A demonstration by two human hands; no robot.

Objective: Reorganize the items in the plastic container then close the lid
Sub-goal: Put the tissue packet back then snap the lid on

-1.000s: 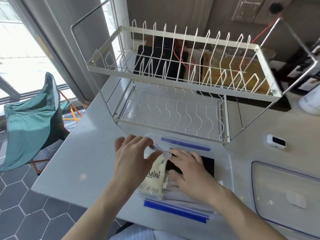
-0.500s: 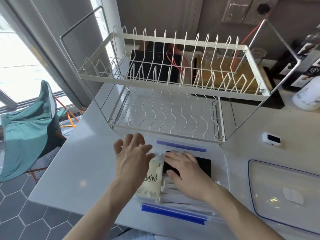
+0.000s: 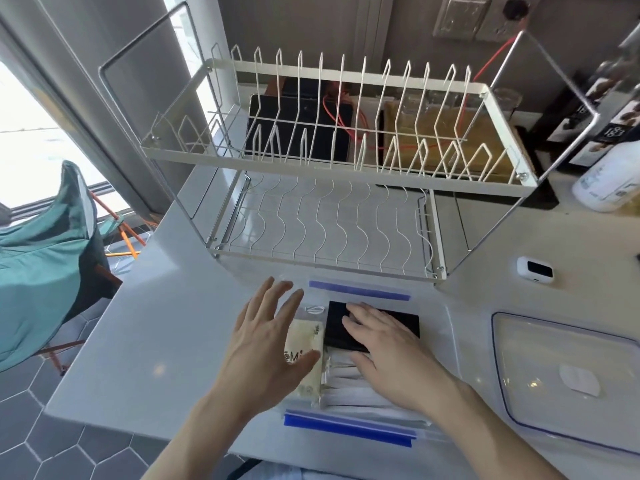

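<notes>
A clear plastic container (image 3: 446, 327) with blue latches (image 3: 346, 426) sits on the counter in front of me. Inside lie a cream tissue pack (image 3: 308, 344), a black flat box (image 3: 398, 323), white paper packets (image 3: 343, 382) and a small white cable (image 3: 314, 309). My left hand (image 3: 266, 344) hovers open with fingers spread over the tissue pack's left side. My right hand (image 3: 384, 348) lies flat, palm down, on the black box and the packets. The clear lid (image 3: 568, 382) lies on the counter to the right.
A white two-tier wire dish rack (image 3: 332, 161) stands just behind the container. A small white device (image 3: 534, 269) lies right of the rack, and a white bottle (image 3: 613, 178) stands at the far right. The counter's left edge drops to tiled floor with a teal chair (image 3: 45, 258).
My left hand let go of the small clear item it pinched above the tissue pack and spread open. The tissue pack now lies flat in the container. My right hand stays pressed on the black box.
</notes>
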